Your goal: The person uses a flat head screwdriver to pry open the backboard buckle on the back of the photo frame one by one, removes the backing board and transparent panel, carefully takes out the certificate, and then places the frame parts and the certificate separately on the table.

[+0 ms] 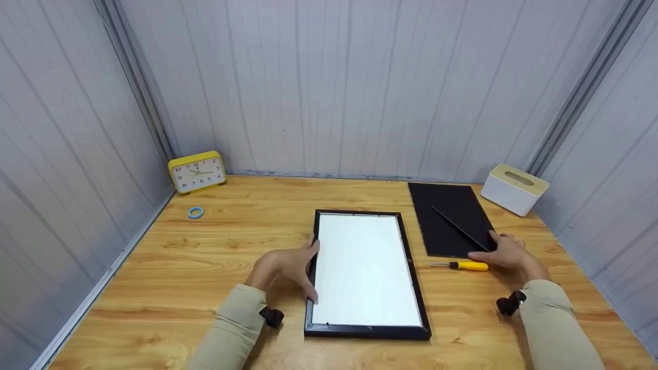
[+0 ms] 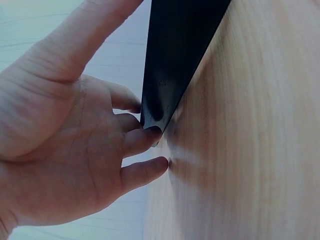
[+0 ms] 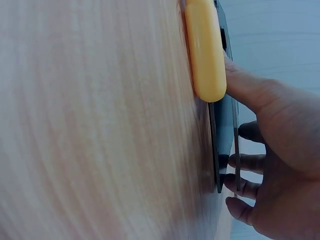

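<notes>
A black picture frame (image 1: 369, 332), enclosing a white panel (image 1: 365, 270), lies flat on the table. My left hand (image 1: 293, 264) is at its left side, thumb and fingers spread along the black edge. In the left wrist view, fingertips (image 2: 145, 140) touch the end of the frame's side (image 2: 170, 55). To the right lies a black backing board (image 1: 444, 221) with a thin dark strip (image 1: 457, 226) slanting across it. My right hand (image 1: 509, 253) grips the board's near right corner between thumb and fingers. A yellow-handled screwdriver (image 1: 470, 265) lies just in front of that corner.
At the back left stands a yellow clock (image 1: 198, 172), with a small blue ring (image 1: 195, 212) in front of it. A white tissue box (image 1: 511, 192) with a wooden-looking lid is at the back right. Pale panelled walls (image 1: 329, 87) enclose the table (image 1: 247, 216) on three sides.
</notes>
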Demonstrator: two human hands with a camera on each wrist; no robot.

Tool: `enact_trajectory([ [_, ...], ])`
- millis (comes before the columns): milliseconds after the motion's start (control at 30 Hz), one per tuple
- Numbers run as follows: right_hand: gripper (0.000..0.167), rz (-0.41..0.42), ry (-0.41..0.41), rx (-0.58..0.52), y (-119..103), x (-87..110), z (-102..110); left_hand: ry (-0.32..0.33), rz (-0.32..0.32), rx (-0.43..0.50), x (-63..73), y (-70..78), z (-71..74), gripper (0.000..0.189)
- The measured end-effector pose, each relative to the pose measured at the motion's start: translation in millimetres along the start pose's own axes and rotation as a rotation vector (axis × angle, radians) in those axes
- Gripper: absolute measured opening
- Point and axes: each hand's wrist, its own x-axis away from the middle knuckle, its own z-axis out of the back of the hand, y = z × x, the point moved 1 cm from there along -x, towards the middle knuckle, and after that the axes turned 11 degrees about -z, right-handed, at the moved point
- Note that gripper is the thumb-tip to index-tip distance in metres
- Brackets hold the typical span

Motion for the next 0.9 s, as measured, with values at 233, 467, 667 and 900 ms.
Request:
enact_trajectory([
  [233, 0.119, 0.043, 0.153, -0.018, -24.6, 6.3, 19.1, -0.001, -0.012, -0.008, 0.7, 1.0, 3.3, 0.146],
  [467, 0.105, 0.267, 0.128, -0.012, -89.8, 28.9, 10.7, 0.001, 0.009, -0.019, 0.5, 1.1, 4.3, 0.148],
  [667, 0.106, 0.456, -0.06, 0.056, -136.8, 57.1, -24.2, 0.0, 0.021, -0.016, -0.2, 0.7, 1.7, 0.149],
  [900, 0.12, 0.499, -0.266, 0.121, -162.7, 75.6, -61.0, -0.007, 0.01, 0.017, -0.4, -1.9, -0.5, 0.145],
])
